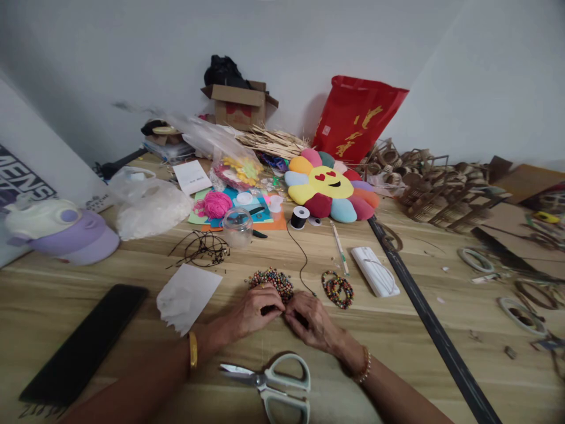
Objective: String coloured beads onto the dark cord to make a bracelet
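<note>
Head view now: fingers [278,307] are pinched on left hand [256,311] and right hand [313,321]; what's gripped cannot be told. Beads [272,281] are heaped on the counter [397,344] just beyond, nearer the left; cord [305,259] is strung lengthwise from the right towards its spool [300,218].

On the desk [397,338], scissors [258,380] lie in front of the loose beads [273,280], with bead strings [338,288] right of the beads and a cord spool [299,219] behind them
</note>
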Demonstrator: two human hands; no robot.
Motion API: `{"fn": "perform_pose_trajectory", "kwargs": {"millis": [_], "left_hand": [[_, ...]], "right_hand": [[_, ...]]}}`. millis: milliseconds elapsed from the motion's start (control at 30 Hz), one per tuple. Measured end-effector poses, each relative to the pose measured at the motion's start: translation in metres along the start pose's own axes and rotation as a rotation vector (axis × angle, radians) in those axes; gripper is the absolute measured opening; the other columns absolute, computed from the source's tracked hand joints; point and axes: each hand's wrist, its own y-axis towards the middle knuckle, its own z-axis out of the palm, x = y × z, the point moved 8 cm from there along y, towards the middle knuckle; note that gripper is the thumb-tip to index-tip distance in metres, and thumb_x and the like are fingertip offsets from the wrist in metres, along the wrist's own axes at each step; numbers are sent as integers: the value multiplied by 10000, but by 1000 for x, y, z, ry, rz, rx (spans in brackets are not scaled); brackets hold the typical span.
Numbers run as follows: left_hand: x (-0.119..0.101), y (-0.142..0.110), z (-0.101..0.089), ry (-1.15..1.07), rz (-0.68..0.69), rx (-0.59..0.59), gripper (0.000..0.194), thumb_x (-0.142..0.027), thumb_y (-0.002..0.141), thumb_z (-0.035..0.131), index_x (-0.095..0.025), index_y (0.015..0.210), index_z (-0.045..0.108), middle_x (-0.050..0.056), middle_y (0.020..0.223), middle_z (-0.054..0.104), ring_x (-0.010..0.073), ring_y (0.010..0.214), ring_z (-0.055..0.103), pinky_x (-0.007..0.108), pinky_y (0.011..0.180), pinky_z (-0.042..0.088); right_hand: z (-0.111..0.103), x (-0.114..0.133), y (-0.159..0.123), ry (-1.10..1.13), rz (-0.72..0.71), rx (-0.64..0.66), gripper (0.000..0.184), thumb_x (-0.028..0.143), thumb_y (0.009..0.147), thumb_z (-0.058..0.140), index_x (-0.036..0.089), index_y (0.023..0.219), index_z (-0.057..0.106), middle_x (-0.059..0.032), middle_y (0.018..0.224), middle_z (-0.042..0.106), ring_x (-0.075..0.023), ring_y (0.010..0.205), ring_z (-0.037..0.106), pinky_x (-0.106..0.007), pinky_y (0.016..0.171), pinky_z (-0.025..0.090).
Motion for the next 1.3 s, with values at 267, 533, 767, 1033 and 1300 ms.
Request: {"fn": "perform_pose_trajectory", "kwargs": {"millis": [267,533,767,1033,1300], "left_hand": [[0,0,1,-8,-3,13,125,-162,886,609,-152,793,691,49,757,704,155,748,638,295,755,513],[-2,1,0,3,14,-2,142,-186,889,617,-143,782,700,59,742,708,158,735,635,285,719,509],[-1,1,2,1,-8,22,130,-176,884,619,-150,789,704,54,752,708,158,744,634,296,746,512],[1,0,1,-2,-8,9,130,-173,882,618,-154,779,695,48,744,704,158,742,633,286,733,513],[-1,1,-1,2,12,-28,152,-182,886,617,-141,759,690,52,723,697,158,728,631,281,717,513]], "right_hand": [[3,-4,-2,-15,8,12,117,146,921,478,194,824,520,-55,733,584,-184,688,512,-295,653,429],[1,-2,-1,-7,11,0,125,147,926,478,194,820,525,-52,729,579,-181,682,510,-297,642,427],[-1,-2,-2,4,9,-26,110,159,934,491,192,839,537,-51,735,584,-181,695,522,-296,643,431],[0,-3,-2,15,15,-11,118,158,935,490,192,830,530,-49,737,583,-177,692,520,-292,642,428],[-1,-2,-2,21,11,-16,111,153,929,478,187,836,528,-53,735,585,-179,691,514,-292,638,420]]}}
